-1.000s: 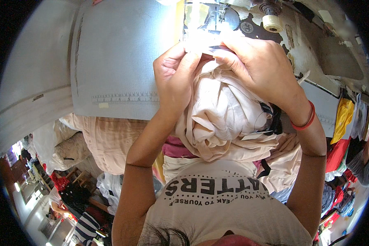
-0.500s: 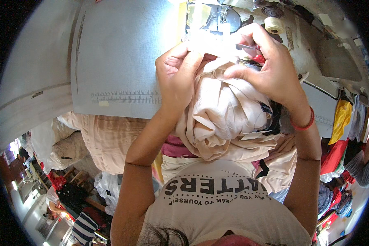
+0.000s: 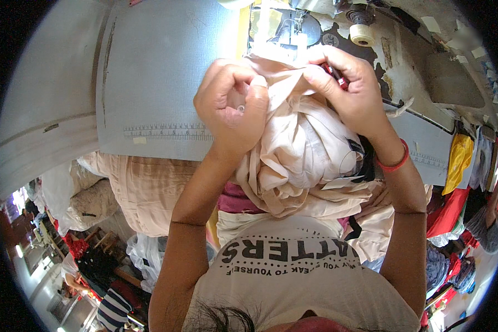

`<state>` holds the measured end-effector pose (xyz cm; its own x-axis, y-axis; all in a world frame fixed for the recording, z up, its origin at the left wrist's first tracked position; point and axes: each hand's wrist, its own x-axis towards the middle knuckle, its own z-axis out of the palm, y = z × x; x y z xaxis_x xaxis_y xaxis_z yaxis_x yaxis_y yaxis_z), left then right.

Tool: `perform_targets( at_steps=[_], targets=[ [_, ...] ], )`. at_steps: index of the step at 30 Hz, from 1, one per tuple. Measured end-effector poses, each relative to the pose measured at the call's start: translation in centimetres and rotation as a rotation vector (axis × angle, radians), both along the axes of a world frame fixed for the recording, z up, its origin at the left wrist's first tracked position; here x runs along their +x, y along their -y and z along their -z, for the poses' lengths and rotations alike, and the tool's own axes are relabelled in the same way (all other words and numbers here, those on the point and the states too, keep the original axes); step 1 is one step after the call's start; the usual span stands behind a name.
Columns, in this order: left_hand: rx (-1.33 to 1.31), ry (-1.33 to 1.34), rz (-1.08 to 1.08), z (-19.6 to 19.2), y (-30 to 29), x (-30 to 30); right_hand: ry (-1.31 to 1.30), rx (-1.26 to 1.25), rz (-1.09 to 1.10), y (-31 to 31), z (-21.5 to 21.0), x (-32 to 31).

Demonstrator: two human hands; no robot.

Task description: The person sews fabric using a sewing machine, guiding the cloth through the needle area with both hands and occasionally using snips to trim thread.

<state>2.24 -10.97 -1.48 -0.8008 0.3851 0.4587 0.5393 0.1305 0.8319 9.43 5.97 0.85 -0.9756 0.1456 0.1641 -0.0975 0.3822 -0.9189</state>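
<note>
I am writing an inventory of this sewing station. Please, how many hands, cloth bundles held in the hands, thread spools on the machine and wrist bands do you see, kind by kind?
Bare hands: 2, left hand and right hand
Pale beige cloth bundle gripped by both hands: 1
Cream thread spool on the machine: 1
Red wrist band on the right wrist: 1
Total: 5

Both hands, left (image 3: pixel 232 108) and right (image 3: pixel 351 91), raised, fingers pinched shut.

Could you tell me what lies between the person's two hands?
In the head view, a bunched fold of pale peach fabric fills the gap between left hand and right hand.
</note>
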Motion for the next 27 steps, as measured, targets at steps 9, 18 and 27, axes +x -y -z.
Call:
perform_targets(
  at_steps=[9,18,27],
  targets=[
    [0.214,0.571,0.444,-1.3,-0.5,-1.5,0.180,-0.528,-0.120,-1.1,-0.6,-0.2],
    [0.395,0.609,0.322,-1.9,-1.7,-0.8,0.052,-0.388,-0.111,-0.6,-0.1,-0.3],
    [0.128,0.546,0.380,-2.4,-0.9,-1.7,0.049,-0.347,-0.089,-0.7,0.0,-0.2]
  ],
)
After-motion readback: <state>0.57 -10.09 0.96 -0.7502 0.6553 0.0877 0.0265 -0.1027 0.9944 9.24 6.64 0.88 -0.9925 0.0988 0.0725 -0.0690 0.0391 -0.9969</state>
